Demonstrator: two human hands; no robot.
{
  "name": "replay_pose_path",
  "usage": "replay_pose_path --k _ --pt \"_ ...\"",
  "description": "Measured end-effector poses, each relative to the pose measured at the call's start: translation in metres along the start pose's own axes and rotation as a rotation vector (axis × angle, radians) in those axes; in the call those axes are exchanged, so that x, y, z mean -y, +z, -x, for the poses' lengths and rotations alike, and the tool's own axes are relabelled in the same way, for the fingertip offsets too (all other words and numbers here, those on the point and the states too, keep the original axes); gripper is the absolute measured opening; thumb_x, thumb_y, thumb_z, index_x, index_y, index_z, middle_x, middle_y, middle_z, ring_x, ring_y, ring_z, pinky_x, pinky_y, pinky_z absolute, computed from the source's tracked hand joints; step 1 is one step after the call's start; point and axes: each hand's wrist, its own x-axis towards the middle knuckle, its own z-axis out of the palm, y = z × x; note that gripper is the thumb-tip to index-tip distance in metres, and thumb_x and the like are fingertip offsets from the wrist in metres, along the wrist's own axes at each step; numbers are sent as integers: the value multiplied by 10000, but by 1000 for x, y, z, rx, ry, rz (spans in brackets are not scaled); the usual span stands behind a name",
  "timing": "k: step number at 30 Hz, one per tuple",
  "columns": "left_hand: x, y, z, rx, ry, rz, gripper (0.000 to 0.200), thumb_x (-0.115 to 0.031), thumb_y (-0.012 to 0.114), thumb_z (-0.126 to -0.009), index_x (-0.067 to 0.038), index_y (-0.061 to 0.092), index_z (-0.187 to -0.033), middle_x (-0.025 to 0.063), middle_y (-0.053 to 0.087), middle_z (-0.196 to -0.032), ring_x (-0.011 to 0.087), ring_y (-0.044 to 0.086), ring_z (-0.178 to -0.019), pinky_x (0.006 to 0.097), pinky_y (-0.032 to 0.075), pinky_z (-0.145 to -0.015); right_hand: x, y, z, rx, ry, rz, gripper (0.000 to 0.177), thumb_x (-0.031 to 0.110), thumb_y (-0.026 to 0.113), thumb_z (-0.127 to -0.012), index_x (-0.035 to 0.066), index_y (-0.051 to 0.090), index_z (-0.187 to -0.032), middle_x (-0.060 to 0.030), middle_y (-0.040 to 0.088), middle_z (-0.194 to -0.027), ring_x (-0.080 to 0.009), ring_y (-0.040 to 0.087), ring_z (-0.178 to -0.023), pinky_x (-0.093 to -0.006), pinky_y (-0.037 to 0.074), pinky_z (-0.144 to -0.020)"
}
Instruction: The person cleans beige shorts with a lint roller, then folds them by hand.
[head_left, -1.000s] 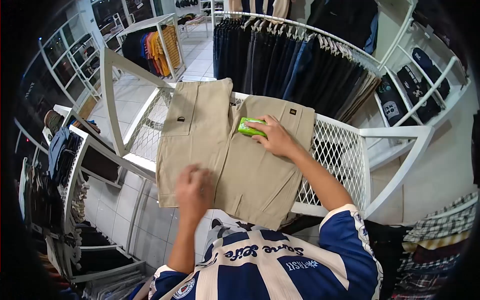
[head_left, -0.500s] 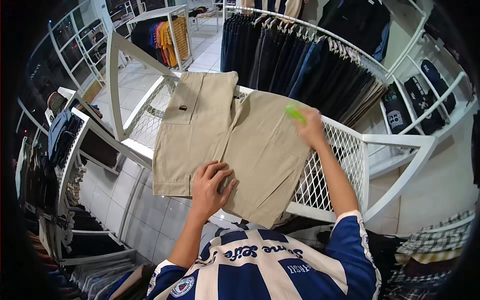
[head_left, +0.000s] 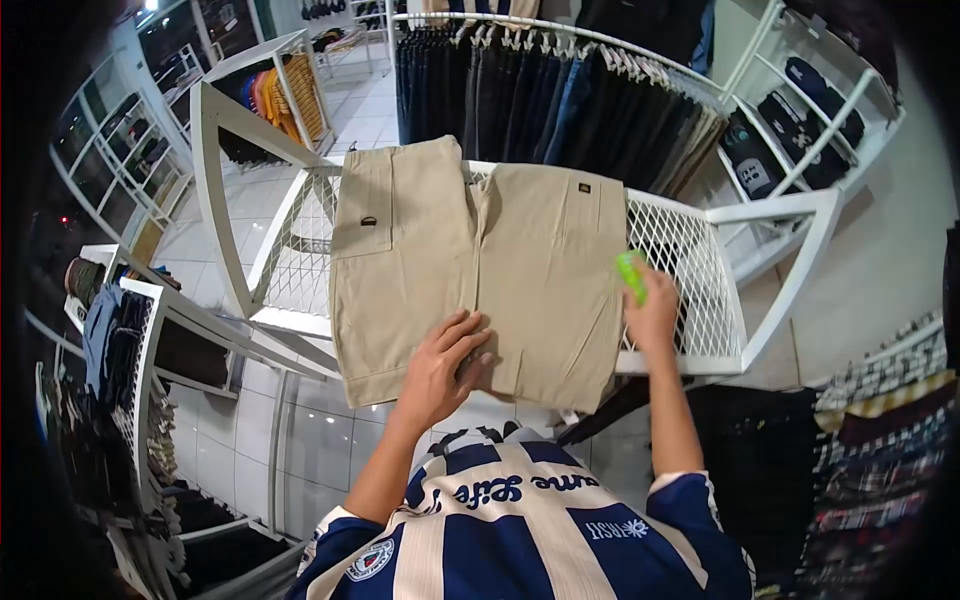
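Observation:
Beige shorts (head_left: 540, 270) lie spread over a white mesh rack, waistband at the far side. A small dark label (head_left: 585, 188) shows near the upper right of the shorts, and a dark ring (head_left: 368, 221) sits on the left side pocket. My left hand (head_left: 445, 365) rests on the lower middle of the fabric, fingers stretched out and slightly apart. At the right edge of the shorts, my right hand (head_left: 655, 312) is closed around a small bright green object (head_left: 631, 277). Blur hides what kind of object it is.
The white metal rack (head_left: 690, 260) has angled end frames on both sides. Behind it hang dark trousers (head_left: 500, 100) on a rail. Folded dark garments (head_left: 790, 135) fill a shelf at right, plaid shirts (head_left: 880, 400) hang lower right, and another clothes rack (head_left: 140, 330) stands left.
My right hand has moved with the green object from the upper right of the shorts down to their right edge, uncovering the label. The right leg lies straighter; the camera view has shifted.

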Motion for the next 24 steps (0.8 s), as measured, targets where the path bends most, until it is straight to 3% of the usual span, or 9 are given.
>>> replay_pose_path --k 3,5,8,11,16,18,20,22,24 --pt "8 -20 14 66 49 12 468 -259 767 -852 -71 652 -1265 124 579 -1402 353 492 -1342 482 405 -1105 49 -33 25 -51 60 99 498 80 736 -815 123 643 -1302 -183 574 -1160 -364 564 -1085 -455 446 -985" --pt "8 -43 26 108 75 -16 527 -269 788 -833 -71 634 -1297 136 570 -1410 357 484 -1351 486 394 -1116 102 -31 66 68 -56 -178 498 84 742 -808 113 646 -1295 -186 571 -1157 -371 565 -1098 -457 461 -966" --pt "29 -56 40 156 79 -40 665 -266 835 -767 -105 593 -1365 121 536 -1453 347 450 -1385 513 335 -1159 115 -20 106 136 -89 -98 491 108 746 -808 108 645 -1288 -190 574 -1164 -376 565 -1112 -458 474 -951" --pt "49 -67 57 165 93 -158 757 -202 860 -698 -168 572 -1397 64 509 -1490 322 408 -1419 522 283 -1187 43 -24 87 -225 143 237 492 92 717 -835 127 635 -1319 -188 605 -1147 -392 557 -1075 -483 427 -981" --pt "51 -95 75 138 41 -146 675 -221 860 -715 -151 618 -1341 83 508 -1491 331 389 -1431 560 227 -1196 -9 -41 53 -157 269 272 441 182 698 -890 105 642 -1320 -228 652 -1122 -384 574 -1064 -477 437 -983" --pt "53 -104 83 -54 -18 -85 607 -206 837 -758 -129 630 -1323 125 517 -1478 346 378 -1439 545 239 -1188 -17 -39 56 -193 199 300 439 204 711 -889 93 646 -1309 -221 647 -1129 -387 581 -1057 -478 441 -977" --pt "65 -100 95 -219 -15 -74 544 -190 797 -821 -91 619 -1326 177 538 -1427 360 446 -1374 496 313 -1147 -19 -37 62 -227 119 324 440 226 724 -889 81 650 -1297 -215 642 -1136 -389 588 -1050 -479 446 -972" --pt "75 -93 108 -460 -334 42 485 -246 771 -875 -28 620 -1281 179 621 -1253 308 591 -1151 417 455 -995 30 -39 89 -505 39 275 399 270 742 -892 40 667 -1209 -190 632 -1103 -353 595 -1001 -438 469 -917" --pt "83 -86 117 -393 -657 470 432 -276 711 -944 5 617 -1259 121 672 -1026 192 626 -894 314 509 -802 71 -34 126 -516 272 183 368 289 759 -885 14 656 -1108 -160 619 -1054 -308 585 -928 -383 482 -831"
